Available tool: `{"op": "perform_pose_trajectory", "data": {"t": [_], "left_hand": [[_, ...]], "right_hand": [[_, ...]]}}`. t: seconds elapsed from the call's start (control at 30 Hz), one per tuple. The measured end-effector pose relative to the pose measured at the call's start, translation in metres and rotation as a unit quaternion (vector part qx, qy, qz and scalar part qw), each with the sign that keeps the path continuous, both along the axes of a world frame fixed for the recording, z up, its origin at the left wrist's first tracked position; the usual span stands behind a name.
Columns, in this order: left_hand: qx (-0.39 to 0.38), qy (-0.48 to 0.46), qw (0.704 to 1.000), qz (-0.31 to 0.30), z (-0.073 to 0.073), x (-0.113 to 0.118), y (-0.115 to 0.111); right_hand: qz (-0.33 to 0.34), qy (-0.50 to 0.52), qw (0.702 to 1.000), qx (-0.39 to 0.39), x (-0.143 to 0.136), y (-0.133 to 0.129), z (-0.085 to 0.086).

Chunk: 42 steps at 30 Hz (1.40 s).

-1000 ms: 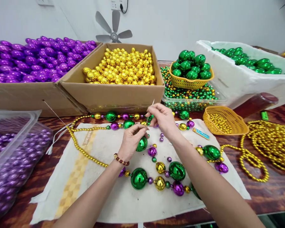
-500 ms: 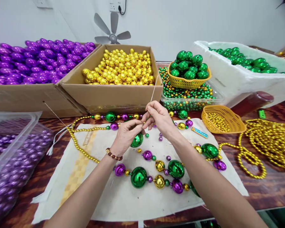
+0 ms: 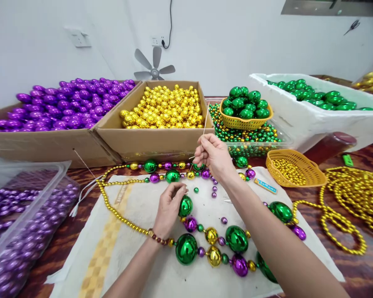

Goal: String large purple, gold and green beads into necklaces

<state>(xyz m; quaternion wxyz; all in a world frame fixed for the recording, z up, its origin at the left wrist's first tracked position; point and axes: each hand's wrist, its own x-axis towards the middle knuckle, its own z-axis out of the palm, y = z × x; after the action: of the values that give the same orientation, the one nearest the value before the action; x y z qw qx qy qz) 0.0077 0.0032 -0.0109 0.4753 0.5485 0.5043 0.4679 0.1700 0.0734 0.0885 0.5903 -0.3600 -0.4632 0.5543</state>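
Note:
My right hand [image 3: 214, 157] is raised over the cloth, its fingers closed on a long thin needle [image 3: 207, 116] that points up. A fine strand shows just below those fingers. Lower and to the left, my left hand [image 3: 170, 209] has thumb and fingertips pinched together beside a big green ball [image 3: 185, 205]; what they pinch is too small to make out. From that ball runs a strand of purple, green and gold beads, including a gold ball [image 3: 211, 235]. A second row with a large green ball [image 3: 186, 249] lies nearer, and another bead strand [image 3: 154, 178] lies behind.
A cloth [image 3: 136, 265] covers the tabletop's middle. Behind are boxes of purple beads [image 3: 81, 103] and gold beads [image 3: 164, 107], a green-bead basket [image 3: 245, 122] and a foam box [image 3: 329, 120]. Right: small-bead basket [image 3: 313, 176], gold bead chains [image 3: 357, 194]. Left: purple-bead bag [image 3: 34, 231].
My hands were together and are now apart: the right has risen with the needle, the left has dropped lower by the green ball. The view has tilted upward.

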Motion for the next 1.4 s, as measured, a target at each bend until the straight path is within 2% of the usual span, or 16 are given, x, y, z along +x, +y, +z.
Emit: {"op": "perform_pose_trajectory", "data": {"t": [0.17,0.3,0.37,0.43,0.53,0.6,0.67,0.77,0.83,1.03,1.13,1.3,1.4], "left_hand": [[-0.03,0.074,0.996,0.028,-0.014,-0.014,-0.014],[-0.016,0.163,0.986,-0.004,-0.012,-0.029,-0.018],[-0.009,0.185,0.983,-0.011,-0.007,-0.038,-0.017],[-0.01,0.166,0.986,0.004,0.002,-0.046,-0.015],[0.027,0.101,0.992,0.067,0.021,-0.057,-0.014],[0.06,0.091,0.99,0.094,0.035,-0.061,-0.013],[0.064,0.095,0.991,0.067,0.045,-0.062,-0.01],[0.047,0.078,0.996,-0.014,0.05,-0.064,-0.005],[0.051,0.077,0.995,-0.031,0.049,-0.067,-0.003],[0.044,0.107,0.993,0.037,0.038,-0.083,-0.004],[0.025,0.096,0.994,0.046,0.029,-0.092,-0.01],[0.007,0.113,0.99,0.079,0.012,-0.109,-0.024],[0.021,0.125,0.983,0.13,0.009,-0.131,-0.014]], "right_hand": [[0.07,0.036,0.996,-0.05,-0.034,-0.008,-0.028],[0.092,0.035,0.994,-0.056,-0.058,-0.013,-0.038],[0.104,0.022,0.993,-0.051,-0.065,-0.013,-0.038],[0.119,0.001,0.992,-0.041,-0.07,-0.014,-0.037],[0.134,-0.03,0.99,-0.029,-0.074,-0.015,-0.037],[0.139,-0.044,0.989,-0.028,-0.077,-0.017,-0.038],[0.144,-0.051,0.988,-0.027,-0.08,-0.019,-0.039],[0.155,-0.055,0.986,-0.023,-0.084,-0.021,-0.042],[0.161,-0.059,0.985,-0.022,-0.086,-0.022,-0.044],[0.185,-0.043,0.98,-0.052,-0.091,-0.024,-0.049],[0.196,-0.031,0.977,-0.073,-0.093,-0.026,-0.053],[0.178,-0.026,0.979,-0.093,-0.094,-0.033,-0.068],[0.191,-0.052,0.975,-0.098,-0.095,-0.038,-0.079]]}}
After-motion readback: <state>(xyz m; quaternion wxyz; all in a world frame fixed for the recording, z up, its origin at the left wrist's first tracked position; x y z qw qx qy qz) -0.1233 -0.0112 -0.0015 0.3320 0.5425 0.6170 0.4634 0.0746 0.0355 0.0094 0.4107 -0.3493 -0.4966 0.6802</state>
